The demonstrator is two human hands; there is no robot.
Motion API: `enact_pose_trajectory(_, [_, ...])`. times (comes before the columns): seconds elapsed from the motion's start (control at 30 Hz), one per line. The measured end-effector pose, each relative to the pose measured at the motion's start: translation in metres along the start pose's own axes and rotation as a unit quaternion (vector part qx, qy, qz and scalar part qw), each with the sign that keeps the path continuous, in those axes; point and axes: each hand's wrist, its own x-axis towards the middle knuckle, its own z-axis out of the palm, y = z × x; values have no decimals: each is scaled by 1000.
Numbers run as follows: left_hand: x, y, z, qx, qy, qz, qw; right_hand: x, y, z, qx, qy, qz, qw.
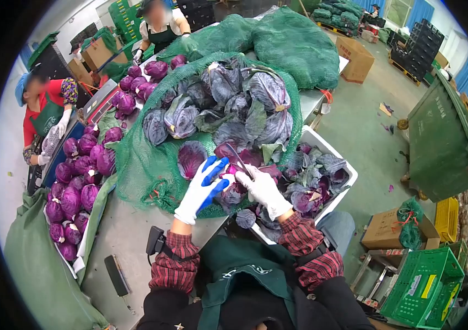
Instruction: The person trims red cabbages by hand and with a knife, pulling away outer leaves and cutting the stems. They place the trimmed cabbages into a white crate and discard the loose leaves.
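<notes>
Cabbage (235, 188), a dark purple head, sits between the 2 gloved hands just above the near edge of the table (129, 231), in front of the person's green apron (245, 275). The left hand (203, 186), in a white glove with blue-coated fingers, has its fingers spread and curved round the left side of the head. The right hand (264, 190), in a plain white glove, is closed tight on the handle of a knife (239, 160); the handle itself is hidden inside the fist. The blade's long axis runs from that fist up and to the left, with its tip pointing away from the person toward the heap beyond, and it lies across the top of the head. The head is roundish, and which way its stalk faces I cannot tell.

Behind the hands an open green net sack (135, 176) holds a pile of leafy untrimmed heads (228, 104). Just right of the hands a white crate (322, 144) is filled with loose purple leaves. Along the table's left side lie rows of smooth trimmed heads (80, 176), where 2 other people work: 1 in a red top (44, 113), 1 at the far end (162, 27). A green plastic crate (426, 286) stands on the floor at lower right
</notes>
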Motion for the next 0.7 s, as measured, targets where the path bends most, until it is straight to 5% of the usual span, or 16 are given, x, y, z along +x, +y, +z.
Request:
enact_pose_trajectory(0.07, [1, 8, 15, 303, 52, 13, 951, 3, 9, 3, 9, 27, -29, 999])
enact_pose_trajectory(0.13, [3, -3, 17, 301, 81, 9, 950, -5, 11, -4, -1, 16, -17, 1000])
enact_pose_trajectory(0.2, [8, -11, 4, 40, 63, 8, 997, -7, 43, -5, -69, 44, -61, 995])
enact_pose_trajectory(0.23, [8, 7, -4, -111, 26, -70, 991, -11, 59, -7, -27, 80, -156, 984])
enact_pose_trajectory(0.27, [10, -1, -15, -98, 30, -34, 994, -11, 75, -8, -196, 125, -234, 944])
enact_pose_trajectory(0.37, [20, 3, -26, -120, -10, -78, 990, -36, 61, -19, -151, 26, -145, 977])
enact_pose_trajectory(0.43, [26, -15, -13, -147, 28, -47, 988, -47, 41, -24, -113, -35, 17, 993])
enact_pose_trajectory(0.7, [34, -30, 3, -175, 128, -18, 976, -46, 60, 2, -130, 24, -60, 989])
